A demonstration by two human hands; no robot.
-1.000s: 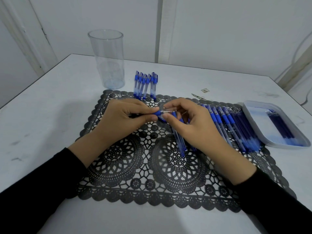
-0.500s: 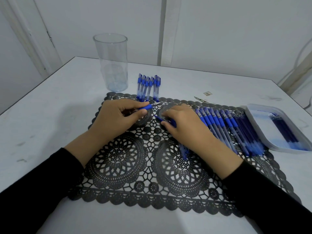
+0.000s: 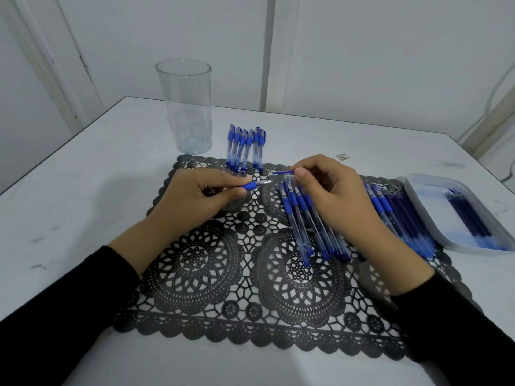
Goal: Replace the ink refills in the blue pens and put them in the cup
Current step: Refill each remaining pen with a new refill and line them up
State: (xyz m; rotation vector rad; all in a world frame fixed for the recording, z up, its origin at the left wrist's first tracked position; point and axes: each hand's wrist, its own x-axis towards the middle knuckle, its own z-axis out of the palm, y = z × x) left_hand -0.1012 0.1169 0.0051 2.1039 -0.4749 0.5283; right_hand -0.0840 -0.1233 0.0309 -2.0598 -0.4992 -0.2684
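Note:
My left hand [image 3: 195, 199] grips a blue pen [image 3: 252, 186] whose blue grip and metal tip stick out to the right. My right hand [image 3: 331, 196] pinches a thin blue ink refill [image 3: 282, 172] between thumb and fingertips, just above a row of several blue pens [image 3: 303, 218] lying on the black lace mat [image 3: 223, 274]. More pens from that row [image 3: 390, 213] show right of my right wrist. A clear, empty plastic cup [image 3: 185, 107] stands upright at the back left. Several capped blue pens [image 3: 245, 146] lie side by side right of the cup.
A shallow white tray [image 3: 423, 196] holding several dark blue refills [image 3: 468, 218] sits at the right, next to the mat. The white table [image 3: 83, 190] has its left edge near the cup. A small scrap [image 3: 342, 156] lies behind my right hand.
My right hand has risen from the pen row and now pinches a thin refill. My left hand still grips the same pen and has barely shifted.

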